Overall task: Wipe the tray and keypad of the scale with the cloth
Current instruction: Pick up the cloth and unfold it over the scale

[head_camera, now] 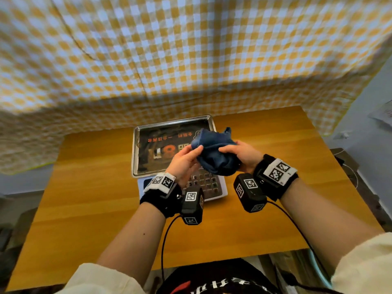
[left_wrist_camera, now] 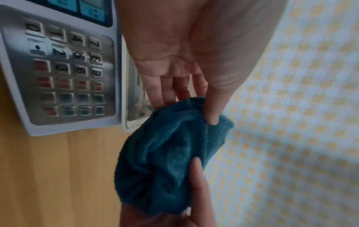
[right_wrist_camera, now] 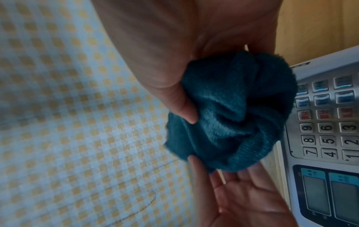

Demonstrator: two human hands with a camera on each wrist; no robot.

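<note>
Right now the scale (head_camera: 182, 164) sits on the wooden table (head_camera: 84, 209), tray (head_camera: 135, 149) and keypad (head_camera: 203, 182) bare. Above the scale, the right hand (head_camera: 241, 153) clutches the bunched cloth (head_camera: 214, 153); the left hand (head_camera: 184, 162) pinches its edge. Wiping with so loose a wad risks pressing keys or missing tray corners.

The cloth (head_camera: 214, 153) and hands hide part of the keypad (head_camera: 203, 183)

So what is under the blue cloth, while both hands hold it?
The cloth is held in the air by the left hand and right hand. Below it lie the scale's tray corner and keypad; the part directly beneath is hidden.
</note>
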